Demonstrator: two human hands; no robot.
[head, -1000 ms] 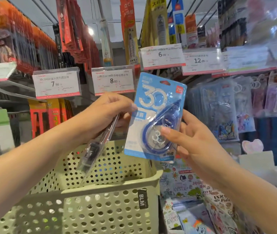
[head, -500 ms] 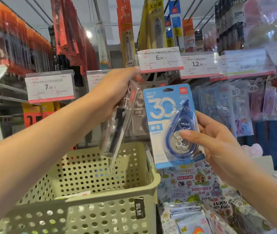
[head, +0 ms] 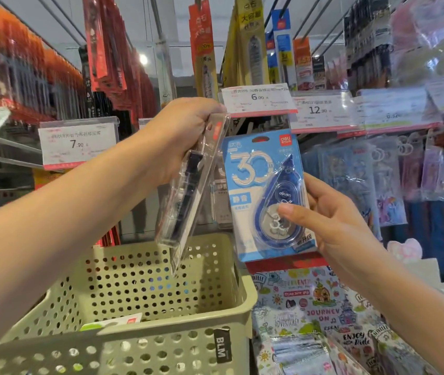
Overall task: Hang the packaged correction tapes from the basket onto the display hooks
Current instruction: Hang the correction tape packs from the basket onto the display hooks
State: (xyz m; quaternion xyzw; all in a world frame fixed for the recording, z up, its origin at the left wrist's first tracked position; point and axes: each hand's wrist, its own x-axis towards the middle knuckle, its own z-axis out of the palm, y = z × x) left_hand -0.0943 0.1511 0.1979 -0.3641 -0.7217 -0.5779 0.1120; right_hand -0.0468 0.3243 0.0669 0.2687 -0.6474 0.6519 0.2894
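Overhead, the left hand curls its grip round the top edge of a clear-fronted correction tape pack, which hangs slanted with its lower corner dangling over the basket. Just beside it, the right hand pinches a blue correction tape pack near its lower right, thumb across the blister and fingers behind the card, holding it upright and face-on. Neither pack is on a hook yet; both float in front of the display at about the height of the price tags.

Behind the blue card's top, a 6.00 price tag fronts one hook row, with a 7.90 price tag to the left and a 12.90 price tag to the right. Grey packs seem to hang just behind the two held ones, though they are mostly hidden.

Below, the green perforated basket carries at least one more packet on its floor, so the restocking looks only partly done. Printed stationery pouches fill the shelf to its right.

By all appearances this is the sorting-and-aiming step. The next move would call for lifting one pack so its punched slot meets the tip of the matching hook, then sliding it back along the rod; which hook suits which pack cannot be read for certain.
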